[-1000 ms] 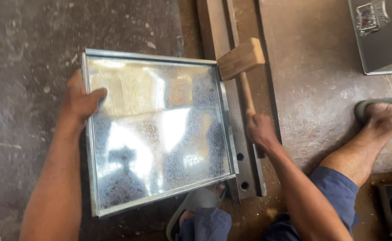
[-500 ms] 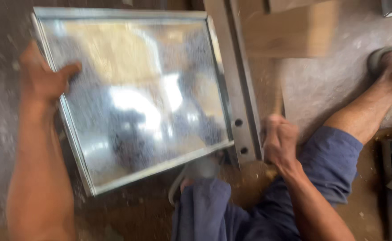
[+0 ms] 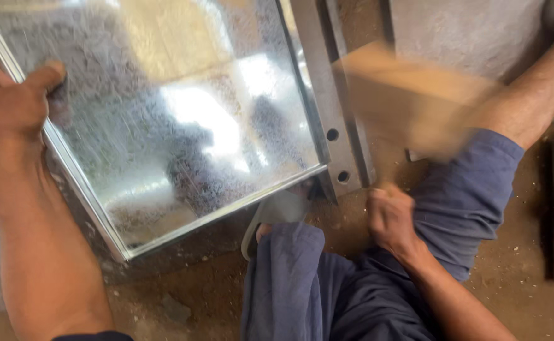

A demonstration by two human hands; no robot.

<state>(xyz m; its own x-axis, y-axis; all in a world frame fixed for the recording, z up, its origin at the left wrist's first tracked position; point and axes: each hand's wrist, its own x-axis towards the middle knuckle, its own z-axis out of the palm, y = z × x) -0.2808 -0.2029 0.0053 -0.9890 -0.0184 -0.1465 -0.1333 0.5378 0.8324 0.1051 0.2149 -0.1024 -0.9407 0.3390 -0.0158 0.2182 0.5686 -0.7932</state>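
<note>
Mallet [image 3: 416, 95] now swings down, blurred, above your right hand [image 3: 392, 218], fisted on its handle. Left hand [image 3: 12, 104] clamps the tray [image 3: 182, 120] rim: stiff, light, slick sheet metal with sharp edges.

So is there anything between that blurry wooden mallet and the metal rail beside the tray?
Nothing visible. The wooden mallet, swung by the right hand, blurs just right of the steel rail, with only air between. The left hand grips the sheet-metal tray on its far edge.
</note>
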